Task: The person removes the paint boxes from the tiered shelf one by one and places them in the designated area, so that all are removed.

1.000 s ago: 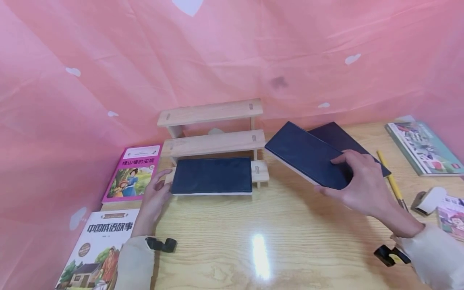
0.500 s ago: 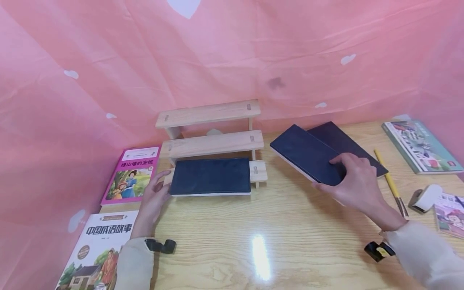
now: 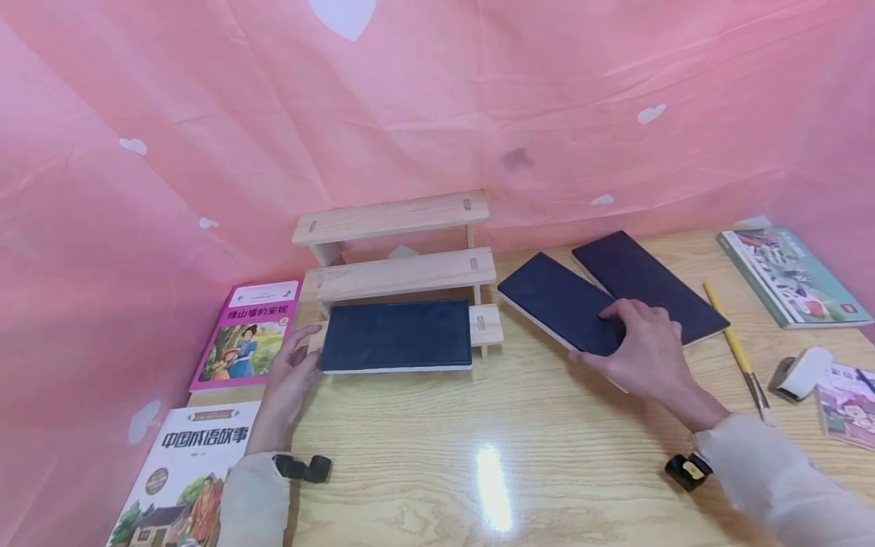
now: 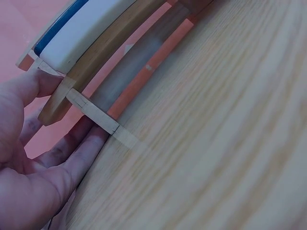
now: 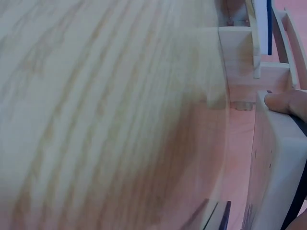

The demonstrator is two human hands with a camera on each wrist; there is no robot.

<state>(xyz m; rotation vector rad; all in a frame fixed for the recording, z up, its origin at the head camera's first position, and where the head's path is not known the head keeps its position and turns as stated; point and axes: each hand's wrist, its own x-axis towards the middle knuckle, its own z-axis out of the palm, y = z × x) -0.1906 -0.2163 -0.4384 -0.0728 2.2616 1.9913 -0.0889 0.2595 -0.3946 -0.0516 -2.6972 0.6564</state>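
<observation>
A pale wooden three-step rack [image 3: 410,273] stands at the table's back. Across its lowest step lies a dark blue notebook [image 3: 396,336] with a white edge. My left hand [image 3: 285,387] grips the left end of that step; in the left wrist view the thumb [image 4: 41,86] is at the step's end and the fingers reach the leg below. To the right of the rack, my right hand [image 3: 645,351] holds a second dark blue notebook [image 3: 555,298] by its near end, tilted above the table. A third dark notebook [image 3: 645,285] lies on the table behind that hand.
Two picture-cover books, pink [image 3: 249,334] and white [image 3: 184,471], lie at the left. Right of the notebooks are a yellow-handled brush [image 3: 734,342], a green-edged book [image 3: 796,277], a white-and-grey object [image 3: 801,374] and a small booklet [image 3: 848,403]. Pink cloth [image 3: 410,114] hangs behind.
My right hand has shifted left and slightly down with its notebook, uncovering more of the notebook on the table. The left hand stays at the rack's lowest step.
</observation>
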